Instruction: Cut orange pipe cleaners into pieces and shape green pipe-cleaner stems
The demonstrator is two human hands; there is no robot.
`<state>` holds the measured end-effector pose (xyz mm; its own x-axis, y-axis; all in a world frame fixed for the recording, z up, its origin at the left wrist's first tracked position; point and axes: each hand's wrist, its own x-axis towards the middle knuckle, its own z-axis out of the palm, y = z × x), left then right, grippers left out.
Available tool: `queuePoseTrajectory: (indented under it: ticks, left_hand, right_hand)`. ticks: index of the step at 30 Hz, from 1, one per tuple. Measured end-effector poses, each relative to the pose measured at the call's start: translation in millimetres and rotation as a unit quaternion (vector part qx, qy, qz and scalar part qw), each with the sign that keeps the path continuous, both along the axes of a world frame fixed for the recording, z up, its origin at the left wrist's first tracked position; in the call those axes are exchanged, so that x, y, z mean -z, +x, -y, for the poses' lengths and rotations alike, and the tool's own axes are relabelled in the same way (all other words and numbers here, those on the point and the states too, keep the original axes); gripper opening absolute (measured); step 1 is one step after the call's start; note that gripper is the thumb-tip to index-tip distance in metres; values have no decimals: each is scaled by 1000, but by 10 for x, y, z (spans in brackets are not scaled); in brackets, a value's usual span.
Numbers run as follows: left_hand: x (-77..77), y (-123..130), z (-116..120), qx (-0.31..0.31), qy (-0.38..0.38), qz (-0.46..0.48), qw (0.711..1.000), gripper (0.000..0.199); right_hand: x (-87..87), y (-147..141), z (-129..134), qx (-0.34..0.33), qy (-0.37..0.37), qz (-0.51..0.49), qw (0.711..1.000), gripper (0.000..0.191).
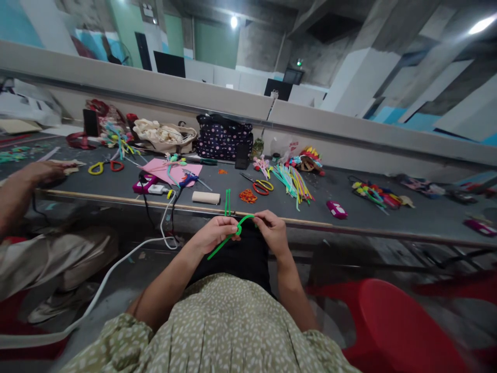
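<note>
Between my hands, just off the table's front edge, is a green pipe cleaner with a small loop bent near its middle. My left hand pinches it at the loop, and one straight end slants down below the fingers. Fingertips of my right hand are closed on the other end, which arches up from the loop. Two more green pipe cleaners lie on the table edge right beyond my hands. Close by are a beige roll and a heap of orange curled pieces.
Scissors, a bundle of coloured pipe cleaners, a glue gun and a purple power socket lie on the dark table. A white cable hangs at left. Another person's hand rests far left; a red stool stands right.
</note>
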<state>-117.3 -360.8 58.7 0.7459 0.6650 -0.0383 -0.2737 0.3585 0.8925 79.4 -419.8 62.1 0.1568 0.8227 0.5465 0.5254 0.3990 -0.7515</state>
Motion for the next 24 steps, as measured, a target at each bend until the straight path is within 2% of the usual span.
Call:
queuePoseTrajectory:
  ticks: [2, 5, 9, 13, 18, 21, 24]
  left_hand:
    - [9, 13, 6, -15, 28, -13, 999, 24]
    - [24, 27, 14, -23, 71, -14, 997, 22]
    - [16, 37, 34, -25, 122, -14, 992, 23]
    - [2, 50, 49, -46, 147, -7, 988, 25]
    - [2, 61, 61, -66, 163, -3, 984, 23]
    - [-4, 62, 73, -84, 182, -9, 980, 23]
    - [-5, 64, 70, -111, 211, -11, 971, 23]
  right_hand:
    - [33, -34, -19, -36, -61, -123, 990, 23]
    - [51, -93, -38, -92, -126, -269, 951, 26]
    - [20, -174, -40, -146, -155, -369, 905, 26]
    - [9, -231, -39, -188, -166, -407, 878, 24]
    - [39, -276, -45, -194, -171, -433, 864, 25]
    - [52, -291, -35, -189, -159, -432, 867, 22]
    - [67, -296, -15, -176, -138, -409, 885, 18]
